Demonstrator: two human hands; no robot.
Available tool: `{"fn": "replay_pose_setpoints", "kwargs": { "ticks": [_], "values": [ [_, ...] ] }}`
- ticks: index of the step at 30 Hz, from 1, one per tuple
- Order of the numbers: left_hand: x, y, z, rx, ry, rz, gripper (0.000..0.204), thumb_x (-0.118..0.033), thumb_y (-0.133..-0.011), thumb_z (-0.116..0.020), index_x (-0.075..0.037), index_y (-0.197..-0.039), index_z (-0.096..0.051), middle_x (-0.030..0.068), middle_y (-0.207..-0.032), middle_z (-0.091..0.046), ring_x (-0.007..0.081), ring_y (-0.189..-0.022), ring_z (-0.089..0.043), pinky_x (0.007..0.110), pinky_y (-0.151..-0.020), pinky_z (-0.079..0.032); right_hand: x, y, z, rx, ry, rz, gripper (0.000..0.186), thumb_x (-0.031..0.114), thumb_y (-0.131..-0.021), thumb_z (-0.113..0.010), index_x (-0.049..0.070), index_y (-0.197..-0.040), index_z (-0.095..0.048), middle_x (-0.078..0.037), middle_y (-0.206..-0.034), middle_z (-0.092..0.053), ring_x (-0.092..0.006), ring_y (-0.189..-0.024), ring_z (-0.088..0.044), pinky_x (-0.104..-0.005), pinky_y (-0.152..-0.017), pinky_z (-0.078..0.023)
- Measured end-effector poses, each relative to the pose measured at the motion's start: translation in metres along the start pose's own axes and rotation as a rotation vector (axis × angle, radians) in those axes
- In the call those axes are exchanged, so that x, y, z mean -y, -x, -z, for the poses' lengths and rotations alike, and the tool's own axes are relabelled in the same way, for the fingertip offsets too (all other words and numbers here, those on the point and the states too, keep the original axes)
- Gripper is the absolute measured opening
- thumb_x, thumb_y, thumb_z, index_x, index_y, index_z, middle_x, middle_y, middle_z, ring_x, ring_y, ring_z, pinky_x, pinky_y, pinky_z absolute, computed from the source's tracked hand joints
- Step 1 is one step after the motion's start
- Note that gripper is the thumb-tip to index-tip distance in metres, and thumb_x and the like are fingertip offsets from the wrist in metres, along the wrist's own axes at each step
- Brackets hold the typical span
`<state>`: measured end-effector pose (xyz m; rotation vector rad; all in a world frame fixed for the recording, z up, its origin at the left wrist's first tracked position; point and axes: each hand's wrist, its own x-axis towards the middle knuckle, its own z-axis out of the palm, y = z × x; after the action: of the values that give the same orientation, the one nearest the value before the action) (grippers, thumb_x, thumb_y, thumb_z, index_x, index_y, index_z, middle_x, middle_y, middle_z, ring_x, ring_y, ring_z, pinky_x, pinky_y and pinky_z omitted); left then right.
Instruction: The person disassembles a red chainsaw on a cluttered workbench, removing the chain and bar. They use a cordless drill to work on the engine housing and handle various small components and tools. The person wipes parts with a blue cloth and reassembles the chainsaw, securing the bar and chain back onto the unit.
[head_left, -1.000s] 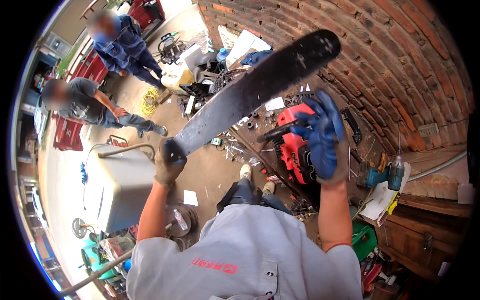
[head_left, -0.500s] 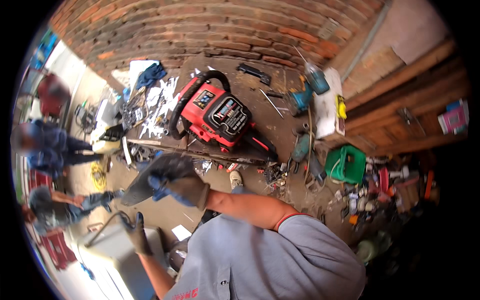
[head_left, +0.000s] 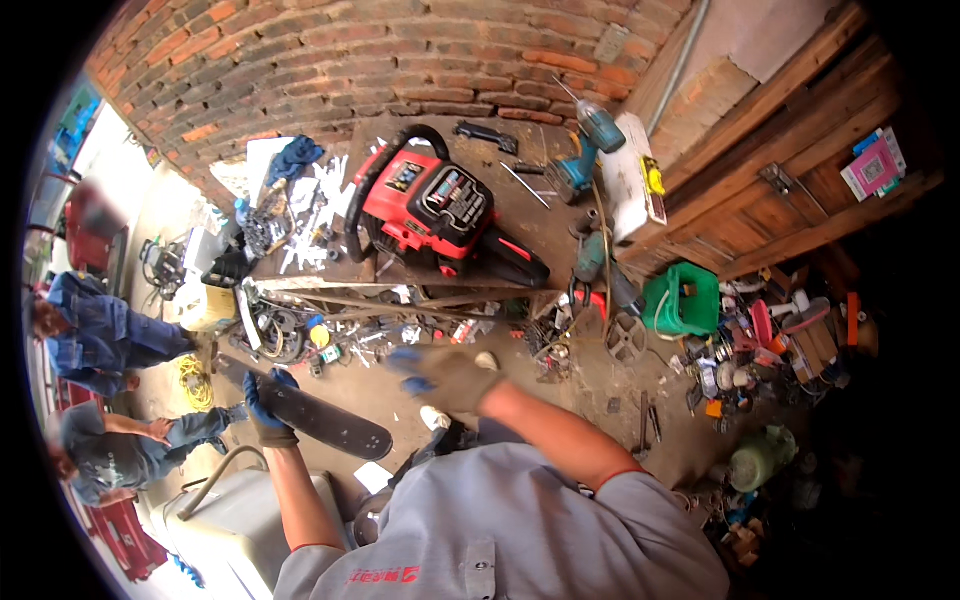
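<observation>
My left hand [head_left: 268,412], in a grey glove with blue fingers, is closed around a long flat black bar [head_left: 330,418] with a rounded end and a few small holes. The bar slants across in front of me, its rounded end toward my body. My right hand [head_left: 445,380], gloved the same way, is apart from the bar, to its right. Motion blurs it, but its fingers look stretched out, with nothing seen in them. Beyond both hands a red and black chainsaw [head_left: 430,205] lies on the wooden workbench [head_left: 390,130].
A cordless drill [head_left: 585,150], a rag [head_left: 296,158] and white scraps [head_left: 318,205] lie on the bench. Right of it stands a green bucket [head_left: 683,303] near a pile of parts [head_left: 770,345]. A white box-shaped machine [head_left: 235,525] is at my left; two people [head_left: 120,320] are beyond.
The black bar has passed from my right hand to my left and now lies lower. My left hand has risen toward it; my right hand has moved away to the right.
</observation>
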<state>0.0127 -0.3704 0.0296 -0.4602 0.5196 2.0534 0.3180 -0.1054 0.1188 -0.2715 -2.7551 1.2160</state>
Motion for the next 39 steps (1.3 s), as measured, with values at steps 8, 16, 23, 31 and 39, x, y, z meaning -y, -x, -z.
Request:
{"fn": "replay_pose_setpoints", "kwargs": {
  "ticks": [8, 16, 23, 31, 39],
  "values": [
    [-0.013, 0.055, -0.02, -0.005, -0.344, -0.442, 0.009, -0.019, -0.1, -0.054, -0.015, -0.092, -0.054, -0.0051, -0.071, -0.048, 0.0098, -0.062, -0.047, 0.027, -0.063, -0.043, -0.217, 0.136, 0.224, -1.118, -0.655, -0.348, 0.028, 0.023, -0.097, -0.058, 0.008, -0.12, -0.064, -0.004, -0.099, -0.067, -0.0137, -0.081, -0.061, -0.0297, -0.075, -0.052],
    [0.053, 0.142, -0.047, -0.266, -0.521, -0.473, 0.028, -0.011, -0.096, -0.062, -0.004, -0.123, -0.055, -0.0013, -0.08, -0.055, 0.0109, -0.064, -0.056, 0.026, -0.058, -0.049, -0.479, 0.087, 0.337, -1.062, -1.284, -0.685, 0.055, 0.046, -0.099, -0.045, 0.016, -0.145, -0.042, -0.01, -0.152, -0.037, -0.0292, -0.14, -0.033, -0.0433, -0.118, -0.025],
    [0.122, 0.191, -0.055, -0.406, -0.62, -0.423, 0.033, -0.007, -0.091, -0.069, 0.0, -0.121, -0.057, 0.0017, -0.089, -0.061, 0.0091, -0.069, -0.058, 0.026, -0.06, -0.049, -0.509, 0.021, 0.358, -1.039, -1.055, -0.918, 0.044, 0.046, -0.097, -0.052, 0.016, -0.129, -0.054, -0.008, -0.112, -0.059, -0.0207, -0.09, -0.057, -0.0385, -0.074, -0.048],
    [0.173, 0.211, -0.039, -0.401, -0.404, -0.377, 0.023, -0.002, -0.094, -0.058, -0.007, -0.114, -0.049, 0.0004, -0.081, -0.052, 0.0085, -0.052, -0.048, 0.027, -0.053, -0.043, -0.508, -0.025, 0.359, -0.946, -1.022, -0.921, 0.045, 0.044, -0.096, -0.056, 0.013, -0.128, -0.053, -0.009, -0.102, -0.059, -0.0195, -0.079, -0.053, -0.037, -0.065, -0.044],
    [0.192, 0.223, -0.041, -0.578, -0.583, -0.415, 0.017, -0.004, -0.098, -0.052, -0.005, -0.115, -0.053, 0.001, -0.083, -0.054, 0.0084, -0.056, -0.052, 0.027, -0.056, -0.047, -0.479, -0.01, 0.371, -0.945, -0.928, -0.926, 0.046, 0.043, -0.094, -0.061, 0.011, -0.126, -0.053, -0.009, -0.091, -0.059, -0.0182, -0.067, -0.049, -0.0354, -0.055, -0.04]
  ]
}}
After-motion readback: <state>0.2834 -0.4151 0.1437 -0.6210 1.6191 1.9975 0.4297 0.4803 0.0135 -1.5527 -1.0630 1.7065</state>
